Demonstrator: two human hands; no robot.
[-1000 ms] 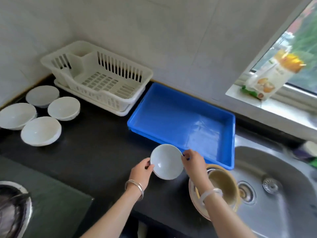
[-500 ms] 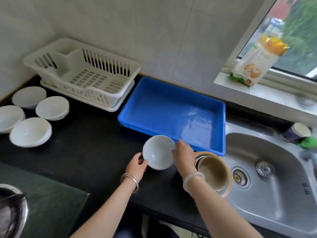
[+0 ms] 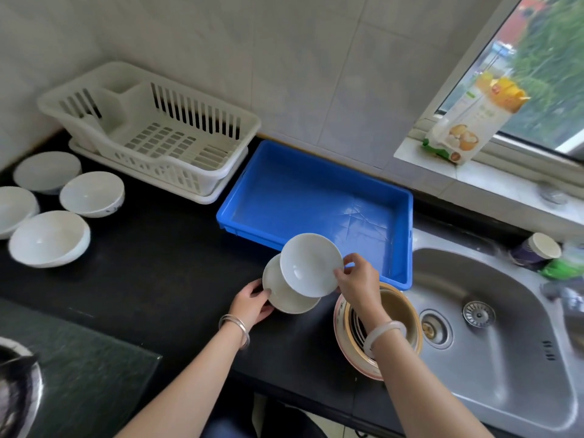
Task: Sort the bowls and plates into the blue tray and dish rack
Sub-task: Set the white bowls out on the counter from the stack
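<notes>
I see the right hand [image 3: 358, 279] pinching the rim of a white bowl [image 3: 309, 263], lifted and tilted, just over the near edge of the blue tray [image 3: 316, 197]. Left hand [image 3: 251, 303] grips the edge of a second white bowl [image 3: 281, 298] that sits lower, partly under the first one; I can't tell if it touches the black counter [image 3: 158, 263]. Tray interior is bare blue plastic. White dish rack [image 3: 151, 131] stands just left of the tray, against the wall. Far left on the counter: four more white pieces, including a deep bowl [image 3: 91, 193], a wide bowl [image 3: 49, 238] and a flat plate [image 3: 47, 170]. Tan stacked dishes [image 3: 398, 317] sit under the right wrist, beside the steel sink [image 3: 505, 327].
</notes>
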